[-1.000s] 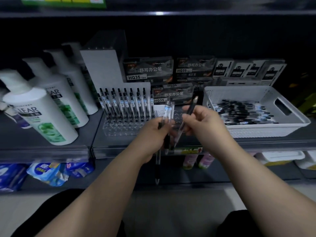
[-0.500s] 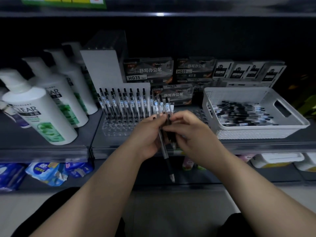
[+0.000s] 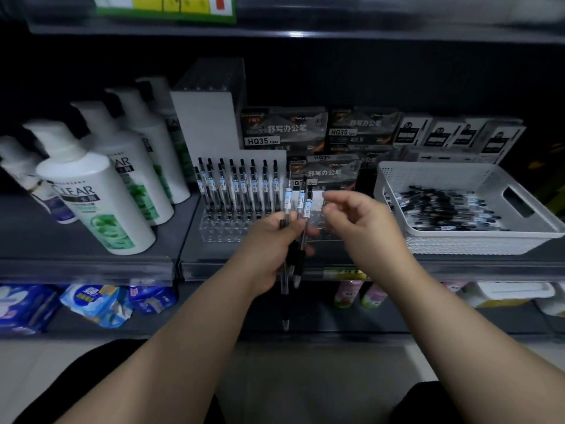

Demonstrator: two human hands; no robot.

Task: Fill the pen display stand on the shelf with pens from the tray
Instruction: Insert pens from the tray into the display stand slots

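A clear pen display stand (image 3: 227, 229) sits mid-shelf, with several black-capped pens (image 3: 237, 188) upright in its left holes. In front of its right part, my left hand (image 3: 269, 249) grips a small bunch of pens (image 3: 298, 206) upright, their tips hanging below my fist. My right hand (image 3: 356, 221) hovers just right of the bunch, fingers loosely curled and apart, holding nothing. The white perforated tray (image 3: 458, 243) at the right holds several loose pens (image 3: 443, 209).
White shampoo bottles (image 3: 91, 194) stand left of the stand. Boxes of pens (image 3: 284, 128) line the back of the shelf. The shelf's front rail (image 3: 91, 267) runs below my hands, with packets and bottles on the lower shelf.
My right hand passed its pen into the left hand's bunch, then let go and drew back to the right, now with nothing in it. The left hand keeps the pens upright.
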